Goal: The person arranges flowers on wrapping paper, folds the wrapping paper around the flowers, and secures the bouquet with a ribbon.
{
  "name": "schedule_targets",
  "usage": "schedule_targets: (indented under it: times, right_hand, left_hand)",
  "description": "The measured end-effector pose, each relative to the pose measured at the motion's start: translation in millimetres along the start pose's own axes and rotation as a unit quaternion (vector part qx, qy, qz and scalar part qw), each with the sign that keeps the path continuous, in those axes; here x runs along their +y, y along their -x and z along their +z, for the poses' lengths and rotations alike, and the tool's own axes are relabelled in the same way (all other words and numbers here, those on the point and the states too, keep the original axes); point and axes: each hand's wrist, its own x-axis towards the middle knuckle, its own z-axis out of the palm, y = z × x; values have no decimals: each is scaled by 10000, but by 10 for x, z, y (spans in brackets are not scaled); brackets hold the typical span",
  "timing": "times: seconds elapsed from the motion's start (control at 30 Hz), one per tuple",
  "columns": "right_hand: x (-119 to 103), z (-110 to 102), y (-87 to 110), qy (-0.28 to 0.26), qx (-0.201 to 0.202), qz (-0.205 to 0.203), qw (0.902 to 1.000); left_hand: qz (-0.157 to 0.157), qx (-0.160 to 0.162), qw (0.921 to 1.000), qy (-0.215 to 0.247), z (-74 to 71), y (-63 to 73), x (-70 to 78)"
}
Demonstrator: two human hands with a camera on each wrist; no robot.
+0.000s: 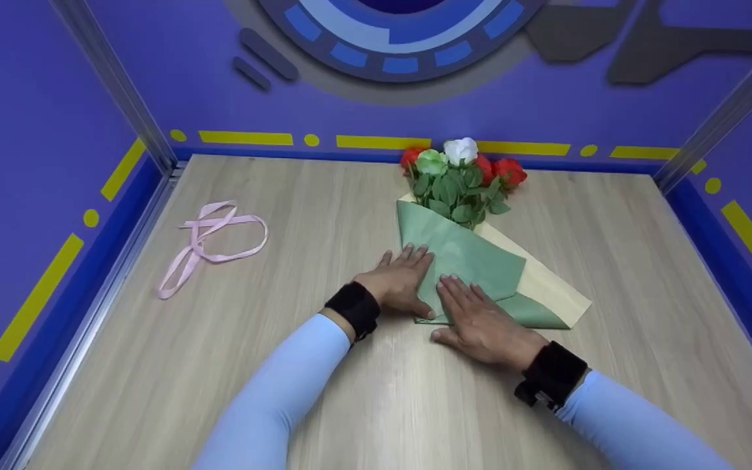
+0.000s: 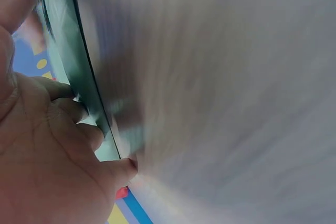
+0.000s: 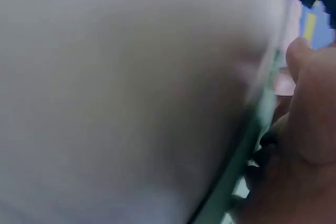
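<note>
A bouquet of artificial-looking roses lies on the table, with a white rose, a pale green rose and red roses above leafy stems. Green wrapping paper with a cream reverse side is folded over the lower stems, hiding them. My left hand presses the paper's left edge, fingers spread and extended. Across the lower middle of the wrap, my right hand rests with its fingers straight. The left wrist view shows fingertips along the paper's edge.
A looped pink ribbon lies on the wooden table to the left. Blue-purple panels stand behind and at both sides, joined by metal corner posts. The roses lie close to the back panel.
</note>
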Motion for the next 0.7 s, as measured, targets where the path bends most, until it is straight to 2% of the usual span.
schedule_targets:
  times: [0.23,0.37,0.5,0.57,0.7]
  right_hand:
    - [296,15,316,-48,-41,462,9989]
    - [343,-57,432,48,-62,791,9968]
    - [283,-142,407,201,-11,1034,9944]
    - [241,-152,365,384,194,1071,9933]
    - [175,-92,286,704,620,848,9920]
  left_hand:
    - [67,23,10000,5,1,0,-2]
    - [120,17,9999,42,-9,-6,-9]
    - [96,-6,9999,92,-11,-9,-2]
    - [92,-17,9999,125,-11,-10,5]
    - [117,-20,9998,135,-15,-12,17]
